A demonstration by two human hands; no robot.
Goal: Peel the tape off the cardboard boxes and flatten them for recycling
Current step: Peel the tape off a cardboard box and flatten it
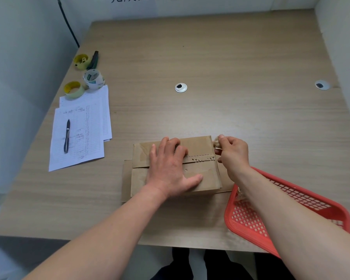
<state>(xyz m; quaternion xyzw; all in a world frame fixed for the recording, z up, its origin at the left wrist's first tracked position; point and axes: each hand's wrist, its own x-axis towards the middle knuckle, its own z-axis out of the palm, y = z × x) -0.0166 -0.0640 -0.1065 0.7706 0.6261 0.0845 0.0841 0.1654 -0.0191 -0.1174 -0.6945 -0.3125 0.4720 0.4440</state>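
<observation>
The cardboard box (175,168) lies near the surface's front edge, on a flattened cardboard piece (126,180). The left hand (170,166) presses flat on its top, grip relaxed and holding nothing, evidently to anchor it. The right hand (233,153) pinches a wad of peeled tape (216,141) at the box's far right corner. A red basket (287,215) sits at the front right corner, probably for scraps.

Table (230,63): matt wood-grain laminate, smooth. Box (198,174): brown cardboard, matt, scuffed where torn. Basket (291,199): glossy red plastic mesh. Grommet (180,87): shiny metal. Sheets (79,138): white lined paper.
</observation>
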